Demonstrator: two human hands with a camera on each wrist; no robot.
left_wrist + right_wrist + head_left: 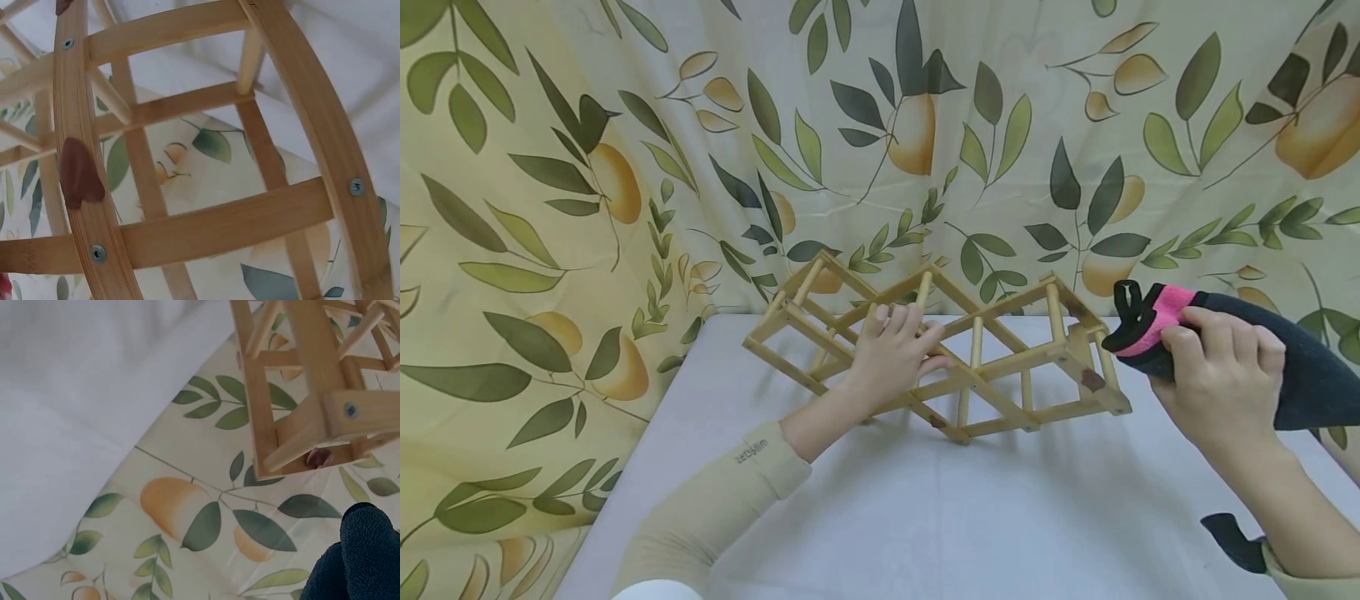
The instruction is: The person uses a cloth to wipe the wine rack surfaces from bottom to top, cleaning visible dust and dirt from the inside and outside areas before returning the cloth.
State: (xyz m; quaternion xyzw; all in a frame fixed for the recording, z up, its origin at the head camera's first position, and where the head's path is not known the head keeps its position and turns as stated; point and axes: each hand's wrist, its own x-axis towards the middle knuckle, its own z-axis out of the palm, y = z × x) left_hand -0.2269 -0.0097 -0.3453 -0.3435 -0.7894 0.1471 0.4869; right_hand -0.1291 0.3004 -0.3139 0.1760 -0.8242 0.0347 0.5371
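Note:
A light wooden wine rack (1000, 367), made of crossed slats and round dowels, stands on the white-covered table. My left hand (891, 350) holds it near the middle, fingers over a top slat and thumb toward the near side. The left wrist view shows the slats (225, 231) close up, with screws and a reddish-brown heart-shaped patch (81, 172). To the right of the rack, my right hand (1221, 375) grips a dark blue cloth (1315, 367) with a pink band and black loop. The loop end overlaps the rack's right end in the head view. Fuzzy cloth folds (369, 550) show in the right wrist view.
The table (880, 517) has a white cover. Behind it and on the left hangs a cream curtain (700, 167) printed with leaves and orange fruit. A black strap piece (1232, 542) sticks out by my right wrist.

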